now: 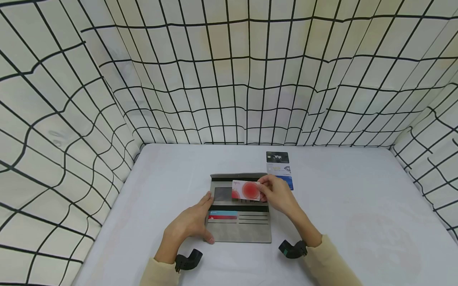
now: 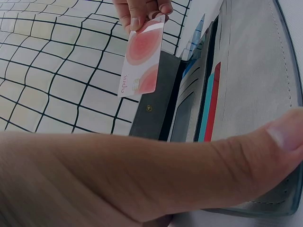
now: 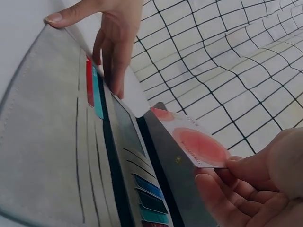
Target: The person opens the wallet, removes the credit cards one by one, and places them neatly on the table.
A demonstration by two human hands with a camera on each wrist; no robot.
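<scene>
A grey wallet (image 1: 250, 233) lies unfolded on the white table. My left hand (image 1: 189, 222) rests along its left side, thumb at the lower corner and fingers by the upper edge, all fairly straight. Between thumb and fingers, my right hand (image 1: 280, 194) pinches a white card with red circles (image 1: 247, 190) by its right end. In the head view this card overlaps the wallet's upper half; the right wrist view shows the card (image 3: 196, 142) raised beside the slots. A light-blue card (image 2: 205, 109) and a red card (image 2: 213, 97) stick out of slots in the lower half.
Beyond the right hand, a black card (image 1: 277, 157), a silver-white card (image 1: 277, 169) and a blue card (image 1: 288, 182) lie in a column on the table (image 1: 340, 206). White walls with black netting (image 1: 247, 71) stand behind and at both sides.
</scene>
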